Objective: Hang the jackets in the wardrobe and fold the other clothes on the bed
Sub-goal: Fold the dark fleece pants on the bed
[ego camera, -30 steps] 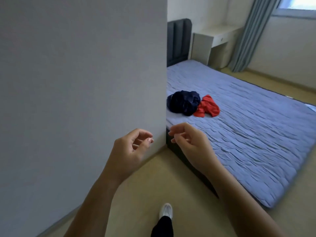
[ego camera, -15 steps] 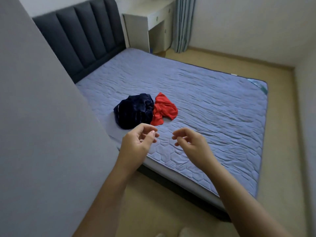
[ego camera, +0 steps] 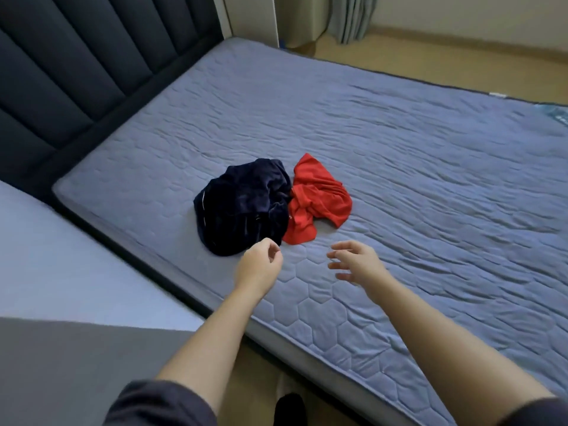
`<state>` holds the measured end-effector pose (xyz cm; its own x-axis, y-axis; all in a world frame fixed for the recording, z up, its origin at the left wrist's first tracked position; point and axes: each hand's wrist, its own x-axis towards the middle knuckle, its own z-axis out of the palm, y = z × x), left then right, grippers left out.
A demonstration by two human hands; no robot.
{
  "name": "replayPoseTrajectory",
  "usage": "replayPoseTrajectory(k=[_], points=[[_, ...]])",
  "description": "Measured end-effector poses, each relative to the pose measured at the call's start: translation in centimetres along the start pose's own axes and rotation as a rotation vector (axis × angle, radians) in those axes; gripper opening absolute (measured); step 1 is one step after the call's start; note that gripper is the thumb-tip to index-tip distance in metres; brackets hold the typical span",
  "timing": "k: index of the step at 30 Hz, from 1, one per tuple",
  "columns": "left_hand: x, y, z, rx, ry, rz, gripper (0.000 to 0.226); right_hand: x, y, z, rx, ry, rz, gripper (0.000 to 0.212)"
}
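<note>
A crumpled dark navy garment (ego camera: 242,207) lies on the blue quilted bed (ego camera: 430,167), touching a crumpled red garment (ego camera: 316,199) on its right. My left hand (ego camera: 258,265) hovers just in front of the navy garment, fingers loosely curled, holding nothing. My right hand (ego camera: 355,262) hovers over the mattress below and to the right of the red garment, fingers spread and relaxed, empty. No wardrobe interior or jacket is visible.
A dark padded headboard (ego camera: 76,66) runs along the left. A grey panel (ego camera: 61,348) stands close at the lower left. A white desk (ego camera: 246,13) and grey curtain (ego camera: 347,16) are at the back. Tan floor (ego camera: 461,50) lies beyond the bed.
I have come round the grey panel and closer to the bed. Both hands have reached forward over the mattress toward the two garments; my right hand's fingers have spread.
</note>
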<state>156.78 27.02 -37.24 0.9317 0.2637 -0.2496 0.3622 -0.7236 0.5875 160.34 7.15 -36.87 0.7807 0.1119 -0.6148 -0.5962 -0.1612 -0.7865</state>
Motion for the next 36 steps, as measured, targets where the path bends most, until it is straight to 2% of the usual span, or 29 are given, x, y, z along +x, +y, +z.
replayPoseTrajectory(k=[3,7,10,13,15,16,19,21,23,26,30,32,36], points=[[8.0,-5.0,2.4,0.302,-0.08,-0.012,0.021,7.9,1.8,2.4,0.067,0.034,0.097,0.011],[18.1,-11.2,3.3,0.523,-0.019,0.04,0.036,17.1,4.2,7.9,0.044,0.027,0.154,0.012],[23.6,-14.8,3.2,0.595,0.037,0.011,0.052,22.0,5.1,12.7,0.077,-0.004,0.193,0.021],[27.9,-17.5,3.5,0.594,0.068,-0.058,0.075,26.4,5.4,16.2,-0.053,-0.062,0.18,0.028],[30.3,-18.9,4.2,0.538,0.038,-0.146,0.082,29.5,5.3,17.8,-0.122,-0.108,0.18,0.029],[31.2,-19.7,4.6,0.514,0.017,-0.182,0.075,31.0,5.3,18.4,-0.141,-0.127,0.191,0.03],[32.3,-21.7,5.8,0.492,0.062,-0.166,0.019,33.8,6.6,19.6,-0.146,-0.164,0.265,0.045],[32.0,-22.5,6.1,0.353,0.128,-0.178,0.024,33.8,7.8,19.6,-0.106,-0.148,0.282,0.047],[31.2,-21.8,5.7,0.118,0.184,-0.243,0.043,33.0,8.4,19.0,-0.057,-0.08,0.237,0.035],[30.4,-19.0,3.5,-0.168,0.209,-0.246,0.036,30.5,6.8,17.2,0.047,0.033,0.186,0.018],[29.5,-12.0,-1.7,-0.187,0.153,-0.12,0.017,26.7,0.6,13.6,0.096,0.115,0.237,0.025],[27.9,-7.4,-4.6,-0.159,0.148,-0.045,0.016,23.7,-3.4,11.0,0.091,0.147,0.236,0.026],[21.2,3.0,-9.6,-0.143,0.12,0.073,0.017,13.8,-9.4,5.1,-0.043,0.07,0.137,0.022]])
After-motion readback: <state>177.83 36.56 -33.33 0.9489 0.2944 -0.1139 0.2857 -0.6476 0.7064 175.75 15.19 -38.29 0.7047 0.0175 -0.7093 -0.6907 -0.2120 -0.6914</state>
